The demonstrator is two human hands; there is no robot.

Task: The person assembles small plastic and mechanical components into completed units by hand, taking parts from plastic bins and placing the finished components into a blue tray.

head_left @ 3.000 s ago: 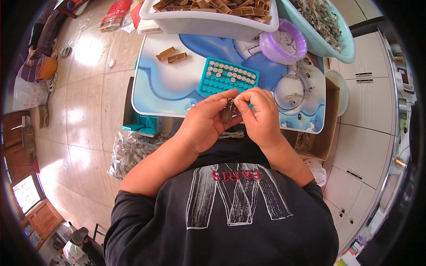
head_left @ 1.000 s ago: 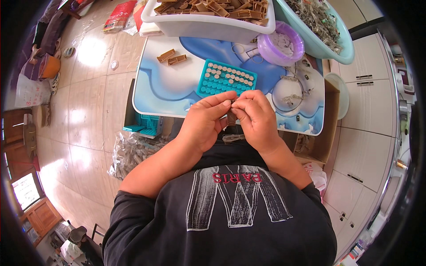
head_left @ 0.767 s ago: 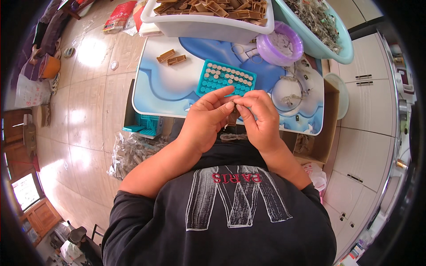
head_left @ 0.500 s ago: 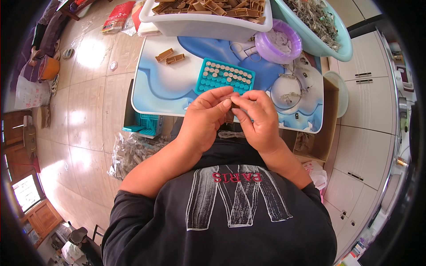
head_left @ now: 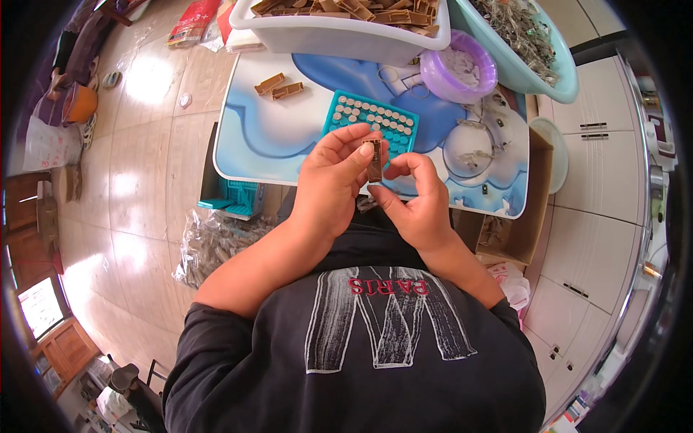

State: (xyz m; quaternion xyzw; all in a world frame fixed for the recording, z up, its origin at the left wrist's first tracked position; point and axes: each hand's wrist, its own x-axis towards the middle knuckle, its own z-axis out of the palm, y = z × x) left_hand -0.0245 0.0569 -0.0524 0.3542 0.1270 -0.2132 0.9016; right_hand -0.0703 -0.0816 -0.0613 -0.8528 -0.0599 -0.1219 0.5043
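My left hand (head_left: 321,184) pinches a small brown rectangular plastic casing (head_left: 374,170) upright between thumb and fingers, its hollow side facing up toward me. Close by its lower end is my right hand (head_left: 422,198), thumb and forefinger apart, with nothing visible between them. A small grey bit, too unclear to name, shows just below the casing. Beyond my hands lies a teal tray (head_left: 395,140) with rows of round silver discs, partly covered by my left fingers. Two more brown casings, one (head_left: 269,83) beside the other (head_left: 287,91), rest on the table's far left.
The blue and white table (head_left: 263,137) carries a white tub (head_left: 339,36) of brown casings, a purple bowl (head_left: 451,85) of white pieces and a teal basin (head_left: 557,88) of tangled parts. Below stand a filled plastic bag (head_left: 216,249), teal trays (head_left: 234,198) and a cardboard box (head_left: 535,191).
My right fingers have come away from the casing and moved down and apart. The casing now stands exposed in my left hand. The whole view has shifted slightly.
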